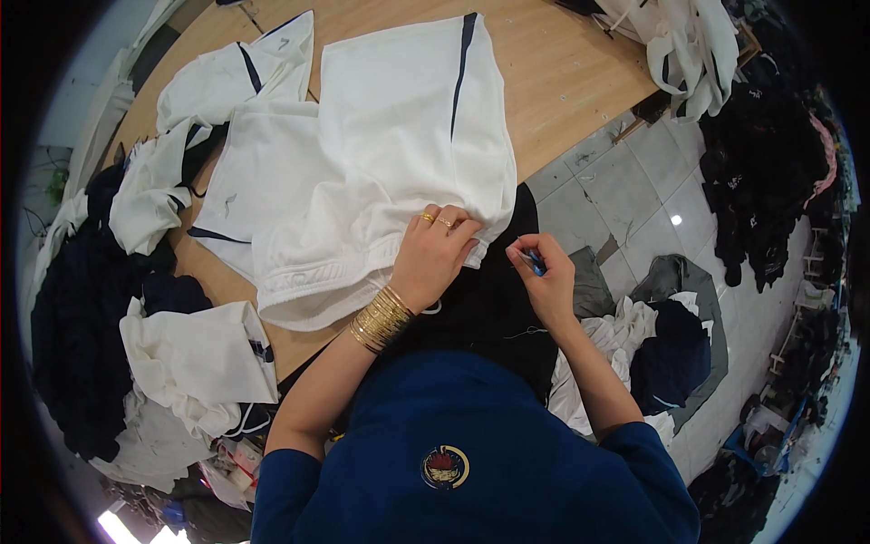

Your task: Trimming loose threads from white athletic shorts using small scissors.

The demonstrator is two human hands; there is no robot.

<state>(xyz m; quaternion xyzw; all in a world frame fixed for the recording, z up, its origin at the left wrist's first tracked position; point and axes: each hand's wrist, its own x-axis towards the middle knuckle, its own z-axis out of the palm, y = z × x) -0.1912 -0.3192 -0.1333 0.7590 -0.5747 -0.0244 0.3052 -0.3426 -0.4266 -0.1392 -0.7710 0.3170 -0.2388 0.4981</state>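
A pair of white shorts (399, 118) with a dark side stripe lies spread over the table edge, its gathered elastic waistband toward me. My left hand (439, 240), with rings and gold bangles, is closed on the fabric near the right end of the waistband. A white drawstring end hangs below that hand. Just right of the shorts, apart from them, my right hand (546, 276) is closed around small blue-handled thread snips (533, 263). Its fingers cover most of the tool. A loose thread lies on my dark lap below.
The wooden table (571, 82) carries more white shorts (213, 86) at the far left. Dark garments (77, 317) and a folded white garment (199, 358) are heaped at the left. White and navy clothes (671, 354) lie on the tiled floor at right, with black garments (761, 172) beyond.
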